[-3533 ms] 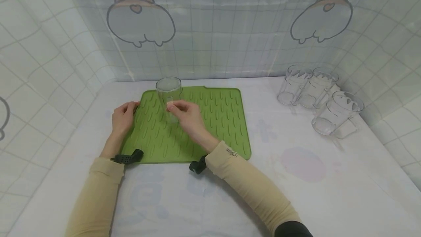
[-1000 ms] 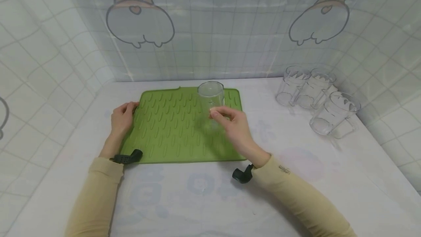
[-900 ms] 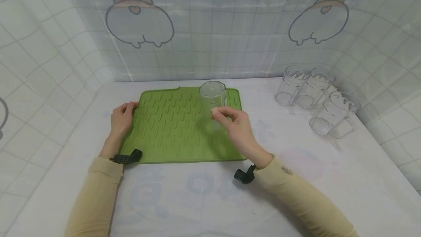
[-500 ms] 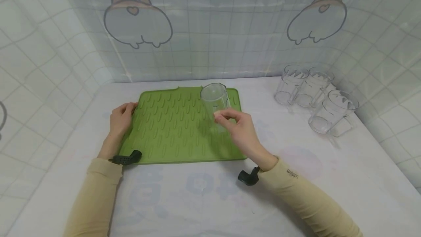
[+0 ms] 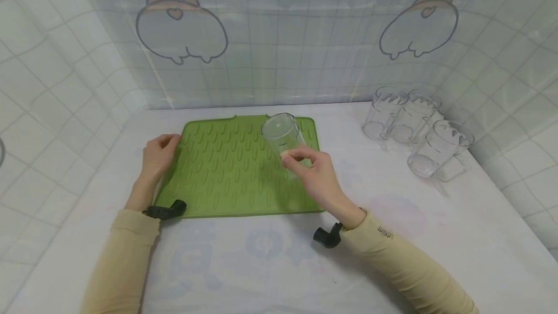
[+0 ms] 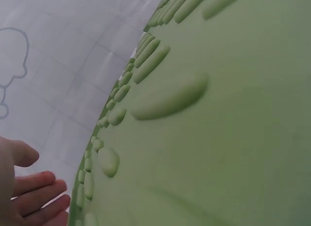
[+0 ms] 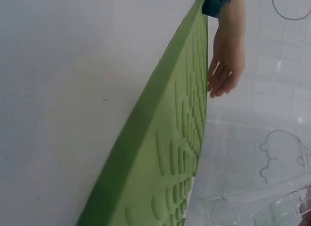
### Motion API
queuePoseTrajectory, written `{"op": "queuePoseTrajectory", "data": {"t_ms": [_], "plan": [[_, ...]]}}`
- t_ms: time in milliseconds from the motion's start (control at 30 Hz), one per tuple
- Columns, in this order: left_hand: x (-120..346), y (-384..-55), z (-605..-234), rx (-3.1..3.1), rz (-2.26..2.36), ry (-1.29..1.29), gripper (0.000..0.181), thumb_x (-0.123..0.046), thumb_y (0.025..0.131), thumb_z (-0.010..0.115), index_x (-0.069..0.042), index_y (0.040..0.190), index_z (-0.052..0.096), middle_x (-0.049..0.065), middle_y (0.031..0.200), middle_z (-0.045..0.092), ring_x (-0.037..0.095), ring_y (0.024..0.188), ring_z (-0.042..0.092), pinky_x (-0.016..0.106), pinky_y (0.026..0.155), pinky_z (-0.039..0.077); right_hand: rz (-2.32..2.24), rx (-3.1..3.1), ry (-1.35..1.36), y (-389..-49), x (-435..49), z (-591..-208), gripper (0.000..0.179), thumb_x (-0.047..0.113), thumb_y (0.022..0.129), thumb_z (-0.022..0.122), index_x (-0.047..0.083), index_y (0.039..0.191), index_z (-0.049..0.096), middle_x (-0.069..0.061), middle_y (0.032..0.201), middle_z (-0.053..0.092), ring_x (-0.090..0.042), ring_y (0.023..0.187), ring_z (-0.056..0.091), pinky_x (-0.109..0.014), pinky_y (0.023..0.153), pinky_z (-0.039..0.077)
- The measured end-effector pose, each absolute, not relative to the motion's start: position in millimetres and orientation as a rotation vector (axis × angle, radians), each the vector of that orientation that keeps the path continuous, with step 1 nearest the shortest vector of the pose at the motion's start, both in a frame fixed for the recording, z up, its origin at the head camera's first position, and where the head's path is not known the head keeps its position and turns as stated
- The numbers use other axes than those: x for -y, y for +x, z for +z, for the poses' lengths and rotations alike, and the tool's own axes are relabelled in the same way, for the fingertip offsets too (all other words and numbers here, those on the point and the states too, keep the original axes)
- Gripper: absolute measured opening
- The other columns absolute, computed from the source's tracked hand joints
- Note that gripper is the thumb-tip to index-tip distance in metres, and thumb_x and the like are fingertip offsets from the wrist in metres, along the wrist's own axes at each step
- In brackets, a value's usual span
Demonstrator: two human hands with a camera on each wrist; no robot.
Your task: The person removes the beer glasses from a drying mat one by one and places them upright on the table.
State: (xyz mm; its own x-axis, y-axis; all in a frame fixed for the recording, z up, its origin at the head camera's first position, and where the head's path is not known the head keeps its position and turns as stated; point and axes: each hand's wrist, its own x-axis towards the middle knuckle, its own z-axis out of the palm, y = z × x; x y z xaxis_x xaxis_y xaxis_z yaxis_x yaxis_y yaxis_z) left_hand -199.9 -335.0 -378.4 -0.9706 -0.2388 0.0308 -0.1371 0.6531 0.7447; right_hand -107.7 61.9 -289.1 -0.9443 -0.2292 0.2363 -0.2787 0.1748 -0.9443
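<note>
My right hand [image 5: 317,171] pinches the handle of a clear glass mug [image 5: 278,126] above the right half of a green ribbed mat [image 5: 226,183]. The mug leans, its rim towards the far left; the hand covers part of its lower side. At the bottom right of the right wrist view, part of the glass mug [image 7: 257,204] shows. Beside the mat's left edge is my left hand [image 5: 158,156], holding nothing. Its fingers are loosely extended near that edge in the left wrist view, where the hand [image 6: 36,197] is partly cut off.
Three more clear mugs stand at the right on the white cloth: two at the back, a left one [image 5: 383,113] and a right one [image 5: 411,117], and one nearer the front [image 5: 438,151]. Behind the table rises a tile-patterned curtain [image 5: 296,38].
The right hand has carried the mug from the mat's left part to its right part, and the mug has gone from nearly upright to tilted. The left hand has shifted slightly left.
</note>
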Motion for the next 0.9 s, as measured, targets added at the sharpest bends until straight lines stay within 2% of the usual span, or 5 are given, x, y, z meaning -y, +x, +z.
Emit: {"op": "queuePoseTrajectory", "data": {"t_ms": [200, 433, 733, 900], "plan": [[325, -199, -369, 2.663, -1.225, 0.279, 0.064, -0.056, 0.092, 0.044, -0.007, 0.133, 0.051, 0.019, 0.132, 0.053, 0.037, 0.125, 0.044, 0.052, 0.100, 0.039, 1.904, 2.374, 0.518, -107, -61, -287, 0.011, 0.008, 0.089, 0.063, 0.003, 0.094, 0.071, -0.012, 0.087, 0.067, -0.016, 0.084, 0.055, -0.031, 0.079, 0.046], [298, -200, -355, 2.642, -1.259, 0.093, 0.062, -0.050, 0.087, 0.059, -0.007, 0.131, 0.053, 0.016, 0.131, 0.055, 0.032, 0.123, 0.048, 0.042, 0.105, 0.039, 1.879, 2.389, 0.518, -107, -63, -286, 0.011, 0.010, 0.089, 0.063, 0.003, 0.093, 0.072, -0.010, 0.087, 0.067, -0.018, 0.085, 0.056, -0.032, 0.079, 0.047], [263, -193, -341, 2.706, -1.296, -0.125, 0.068, -0.055, 0.082, 0.063, -0.009, 0.131, 0.052, 0.012, 0.132, 0.055, 0.032, 0.125, 0.048, 0.048, 0.105, 0.038, 1.871, 2.391, 0.522, -106, -63, -286, 0.011, 0.010, 0.089, 0.064, 0.003, 0.093, 0.071, -0.009, 0.088, 0.067, -0.017, 0.086, 0.057, -0.034, 0.084, 0.045], [245, -187, -329, 2.708, -1.318, -0.238, 0.066, -0.053, 0.082, 0.065, -0.011, 0.131, 0.053, 0.007, 0.131, 0.055, 0.027, 0.125, 0.049, 0.044, 0.106, 0.038, 1.863, 2.392, 0.522, -106, -62, -286, 0.010, 0.009, 0.089, 0.064, 0.003, 0.093, 0.071, -0.008, 0.090, 0.068, -0.016, 0.092, 0.059, -0.040, 0.092, 0.044]]}}
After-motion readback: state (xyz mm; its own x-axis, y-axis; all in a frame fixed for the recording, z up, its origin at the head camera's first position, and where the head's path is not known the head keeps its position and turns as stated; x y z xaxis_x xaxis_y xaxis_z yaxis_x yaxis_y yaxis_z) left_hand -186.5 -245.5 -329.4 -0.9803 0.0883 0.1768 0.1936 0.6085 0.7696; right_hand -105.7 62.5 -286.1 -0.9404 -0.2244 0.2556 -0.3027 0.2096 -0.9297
